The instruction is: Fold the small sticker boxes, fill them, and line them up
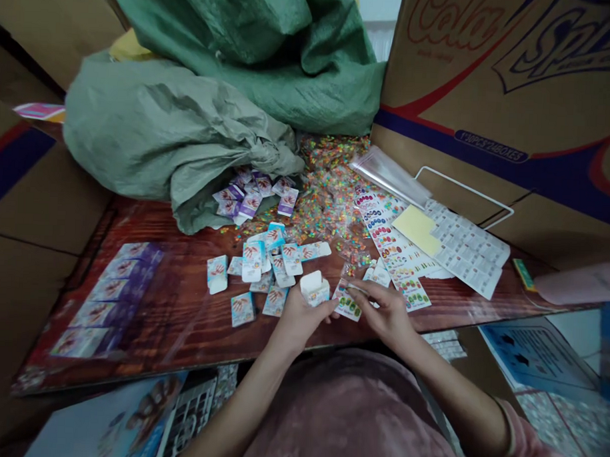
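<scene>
My left hand (pixel 302 320) is closed around a small white-and-blue carton (pixel 315 290), its top flap standing up. Beside it, the fingers of my right hand (pixel 382 310) pinch together at the top of a small nail sticker sheet (pixel 349 306) with green ovals. Whether a clear packet is also between those fingertips, I cannot tell. Several light-blue cartons (pixel 252 257) printed with a hand lie in a loose pile left of my hands. Just behind my right hand lies another white carton (pixel 377 274), partly hidden.
Small clear packets of bright bits (pixel 326 196) spread across the red-brown table (pixel 182 297). Purple cartons (pixel 250 203) lie by a tied grey-green sack (pixel 188 131); more purple cartons (pixel 102 295) stand in a row at left. Sticker strips (pixel 385 234) and printed sheets (pixel 467 244) lie right, before a large cardboard box (pixel 489 121).
</scene>
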### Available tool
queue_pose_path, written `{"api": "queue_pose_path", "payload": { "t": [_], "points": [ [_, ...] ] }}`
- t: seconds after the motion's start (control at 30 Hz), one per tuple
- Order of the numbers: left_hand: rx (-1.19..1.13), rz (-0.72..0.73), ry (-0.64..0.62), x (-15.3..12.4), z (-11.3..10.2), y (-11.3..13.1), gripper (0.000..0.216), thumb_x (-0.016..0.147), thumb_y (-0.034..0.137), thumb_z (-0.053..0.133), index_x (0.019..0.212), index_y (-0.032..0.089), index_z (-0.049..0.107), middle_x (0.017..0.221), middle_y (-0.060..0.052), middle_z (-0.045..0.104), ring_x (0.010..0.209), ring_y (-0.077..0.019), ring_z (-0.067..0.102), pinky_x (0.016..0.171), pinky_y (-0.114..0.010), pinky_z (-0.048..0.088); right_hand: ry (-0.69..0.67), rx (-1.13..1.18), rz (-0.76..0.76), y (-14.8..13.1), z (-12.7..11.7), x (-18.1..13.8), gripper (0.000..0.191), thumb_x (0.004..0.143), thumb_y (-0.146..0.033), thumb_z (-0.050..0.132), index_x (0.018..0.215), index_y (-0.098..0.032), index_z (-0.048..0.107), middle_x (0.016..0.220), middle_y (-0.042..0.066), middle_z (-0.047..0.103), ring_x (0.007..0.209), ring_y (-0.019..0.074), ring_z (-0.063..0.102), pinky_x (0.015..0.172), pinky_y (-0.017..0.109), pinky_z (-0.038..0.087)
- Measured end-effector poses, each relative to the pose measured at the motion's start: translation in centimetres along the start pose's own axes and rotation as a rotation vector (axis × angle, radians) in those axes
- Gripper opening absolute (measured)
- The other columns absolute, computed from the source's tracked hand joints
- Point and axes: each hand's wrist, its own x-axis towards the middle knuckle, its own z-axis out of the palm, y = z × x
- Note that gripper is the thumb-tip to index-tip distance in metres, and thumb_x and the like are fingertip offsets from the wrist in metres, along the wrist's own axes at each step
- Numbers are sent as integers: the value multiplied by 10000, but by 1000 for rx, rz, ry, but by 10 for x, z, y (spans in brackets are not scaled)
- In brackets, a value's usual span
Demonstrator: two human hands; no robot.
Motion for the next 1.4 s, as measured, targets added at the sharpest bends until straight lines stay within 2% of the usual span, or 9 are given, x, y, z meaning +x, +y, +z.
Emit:
{"api": "queue_pose_path", "payload": {
  "t": [0.13, 0.3, 0.5, 0.67, 0.83, 0.97, 1.13, 1.27, 1.4],
  "points": [
    [-147, -22, 118, 3, 2, -4, 219, 539, 135, 721, 715, 144, 590, 570, 30, 620, 478, -113, 560, 444, -214, 453, -136, -187, -213, -3, 3, -3, 362, 935, -256, 507, 1292, -205, 539, 1148, 119, 651, 1096, 217, 611, 930, 379, 526],
    [-198, -117, 35, 3, -4, 4, 202, 542, 155, 714, 698, 130, 588, 578, 10, 624, 496, -112, 570, 450, -206, 441, -105, -237, -265, -1, 7, -8, 366, 936, -193, 488, 1301, -215, 509, 1126, 110, 649, 1091, 215, 604, 996, 443, 471],
    [140, -105, -146, 3, -8, -7, 300, 671, 271, 693, 901, 139, 554, 651, 3, 627, 483, -99, 551, 381, -172, 378, -66, 76, 177, 1, 1, -1, 195, 973, -251, 415, 1076, -196, 571, 757, 11, 667, 548, 116, 619, 542, 222, 504],
    [296, -118, -196, 1, -8, -17, 341, 716, 349, 685, 964, 161, 545, 622, 43, 570, 435, -83, 508, 349, -161, 349, -287, -214, 94, -3, -6, 4, 210, 957, -242, 407, 1057, -187, 584, 914, 85, 708, 825, 210, 686, 697, 283, 502],
    [446, 23, -151, -3, -13, -21, 255, 733, 396, 683, 793, 176, 570, 641, 26, 578, 551, -111, 546, 440, -175, 375, -548, -457, 84, -4, -20, 5, 224, 933, -166, 430, 1092, -211, 582, 907, 69, 720, 757, 190, 691, 651, 243, 450],
    [528, 117, -153, -9, -14, -27, 210, 803, 390, 611, 836, 185, 578, 725, 9, 599, 614, -120, 552, 522, -195, 403, -673, -459, 102, -10, -17, 10, 171, 965, -180, 396, 1051, -198, 543, 852, 59, 712, 749, 183, 688, 621, 229, 414],
    [356, -37, -258, -12, -17, -33, 310, 868, 483, 497, 947, 184, 517, 681, 33, 543, 512, -105, 518, 443, -198, 369, -596, -594, 41, -10, 3, 16, 233, 998, -294, 329, 1100, -131, 462, 795, 109, 687, 741, 228, 674, 605, 270, 422],
    [279, -99, -177, -10, -22, -31, 376, 820, 529, 561, 933, 170, 553, 632, 59, 498, 462, -66, 400, 414, -182, 295, -451, -559, -67, 7, 5, 26, 221, 989, -324, 358, 1060, -158, 485, 952, 124, 648, 871, 227, 637, 682, 296, 472],
    [185, -140, -70, -7, -24, -29, 431, 749, 550, 635, 912, 153, 590, 595, 64, 491, 458, -57, 376, 397, -175, 261, -356, -694, -93, 32, -1, 39, 177, 943, -174, 432, 1084, -137, 532, 1043, 144, 605, 981, 248, 581, 841, 355, 479]
  ]
}}
